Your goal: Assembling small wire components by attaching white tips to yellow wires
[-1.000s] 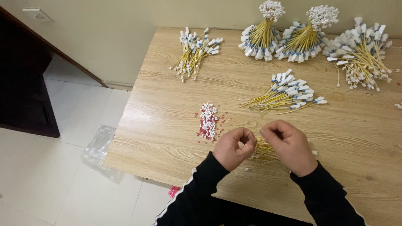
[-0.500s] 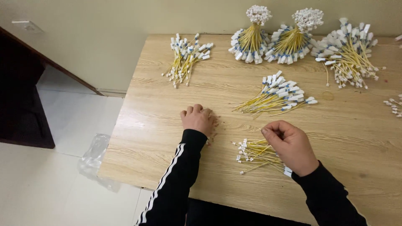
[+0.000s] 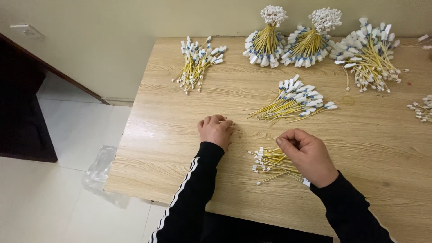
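My left hand [image 3: 216, 130] lies knuckles up on the wooden table [image 3: 180, 135], fingers curled over the spot where a small pile of red and white connectors lay; the pile is hidden under it. My right hand [image 3: 308, 155] pinches a small bundle of yellow wires [image 3: 270, 162] with white end plugs, which fans out to the left on the table. Both arms wear black sleeves with white stripes.
A loose fan of yellow wires [image 3: 292, 101] lies beyond my hands. More bundles sit at the back: one far left [image 3: 195, 63], two upright tied ones [image 3: 265, 40] [image 3: 310, 42], a large one [image 3: 369, 56]. A plastic bag [image 3: 101, 173] lies on the floor.
My left hand let go of the wire bundle and moved left onto the red and white connector pile. My right hand stayed on the bundle.
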